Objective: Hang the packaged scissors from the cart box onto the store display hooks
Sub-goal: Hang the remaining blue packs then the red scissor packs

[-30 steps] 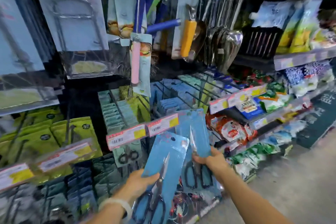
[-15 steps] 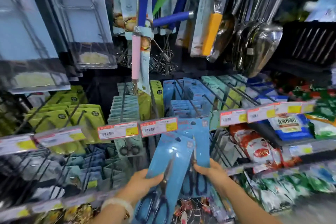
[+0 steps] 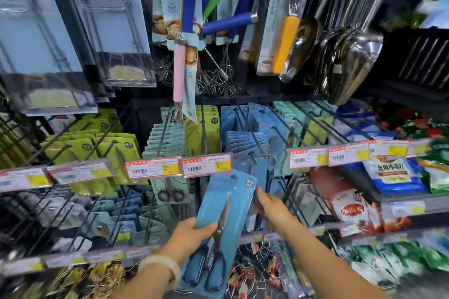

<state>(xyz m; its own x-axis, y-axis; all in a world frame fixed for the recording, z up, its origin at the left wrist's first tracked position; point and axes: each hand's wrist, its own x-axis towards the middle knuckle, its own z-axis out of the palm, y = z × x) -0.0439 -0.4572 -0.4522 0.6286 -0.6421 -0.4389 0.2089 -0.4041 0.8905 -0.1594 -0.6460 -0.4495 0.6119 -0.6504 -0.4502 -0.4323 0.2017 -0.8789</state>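
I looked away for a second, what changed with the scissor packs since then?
The right hand carried its pack up to the hook behind the price tags. The left hand still holds the front scissors pack, about where it was.

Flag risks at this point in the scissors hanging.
1. The left hand grips the blue scissors pack low, so its hang hole may wobble off the hook tip.
2. The price tag sits close above the pack and may snag it.
3. The right hand touches only its edge.
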